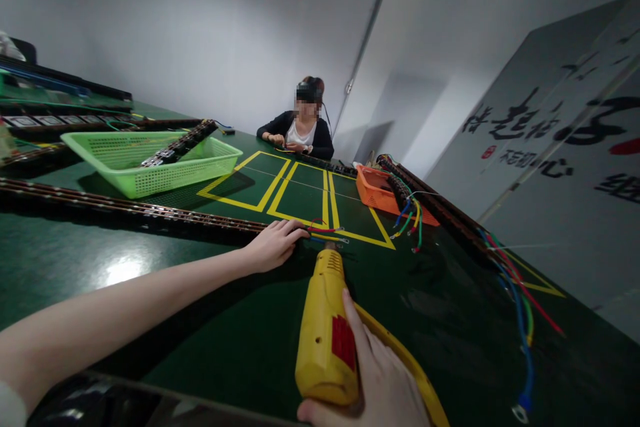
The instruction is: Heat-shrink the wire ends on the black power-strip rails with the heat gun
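Note:
A yellow heat gun point(324, 330) with a red patch on its side is in my right hand point(383, 367), fingers wrapped around its handle. Its metal nozzle points away from me, at several thin wires point(327, 235) tipped with ring terminals. My left hand point(275, 245) is closed over these wires where they leave the end of a long dark strip point(200, 219). The red, yellow and blue wires stick out to the right, past my fingertips. Nozzle and terminals are very close; I cannot tell whether they touch.
Left on the green table stands a light green basket point(165, 170) with a dark strip section point(183, 141) across it. An orange basket point(375, 188) and more strips with coloured wires point(520, 300) lie right. Yellow tape rectangles point(300, 193) mark the tabletop. A person point(303, 130) works opposite.

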The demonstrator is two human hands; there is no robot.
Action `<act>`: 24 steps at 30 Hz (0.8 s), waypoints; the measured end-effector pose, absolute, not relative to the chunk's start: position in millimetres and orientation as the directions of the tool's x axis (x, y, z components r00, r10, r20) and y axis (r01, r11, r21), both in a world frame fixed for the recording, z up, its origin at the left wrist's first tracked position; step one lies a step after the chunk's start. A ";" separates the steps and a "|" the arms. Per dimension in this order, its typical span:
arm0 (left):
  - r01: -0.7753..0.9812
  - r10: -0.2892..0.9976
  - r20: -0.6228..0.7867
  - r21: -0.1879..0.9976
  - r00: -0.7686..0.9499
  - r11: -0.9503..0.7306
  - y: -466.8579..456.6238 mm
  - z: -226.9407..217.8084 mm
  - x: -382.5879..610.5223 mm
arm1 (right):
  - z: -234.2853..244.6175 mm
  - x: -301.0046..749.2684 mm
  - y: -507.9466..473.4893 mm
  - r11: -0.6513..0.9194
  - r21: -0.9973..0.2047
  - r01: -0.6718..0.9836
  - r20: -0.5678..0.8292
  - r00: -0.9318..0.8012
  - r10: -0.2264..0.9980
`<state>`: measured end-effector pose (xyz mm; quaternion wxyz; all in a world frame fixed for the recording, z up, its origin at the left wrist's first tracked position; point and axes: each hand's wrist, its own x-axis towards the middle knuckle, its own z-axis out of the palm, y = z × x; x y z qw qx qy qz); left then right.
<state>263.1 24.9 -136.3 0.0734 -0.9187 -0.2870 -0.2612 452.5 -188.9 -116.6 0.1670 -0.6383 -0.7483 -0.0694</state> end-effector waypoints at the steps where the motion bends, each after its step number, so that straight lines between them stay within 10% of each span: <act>1: 0.565 0.490 0.522 0.018 0.699 -0.825 24.7 -136.1 263.0 | -113.5 448.5 -187.7 0.151 -0.147 0.978 0.313 -0.099 0.945; 11: 0.548 0.478 0.541 0.037 0.692 -0.836 25.5 -136.8 264.3 | -127.9 403.7 -187.7 0.120 -0.147 0.982 0.439 -0.044 0.898; 24: 0.660 0.499 0.597 -0.068 0.628 -0.748 25.3 -134.2 276.2 | -118.1 423.2 -187.1 0.128 -0.343 0.931 0.185 -0.067 0.980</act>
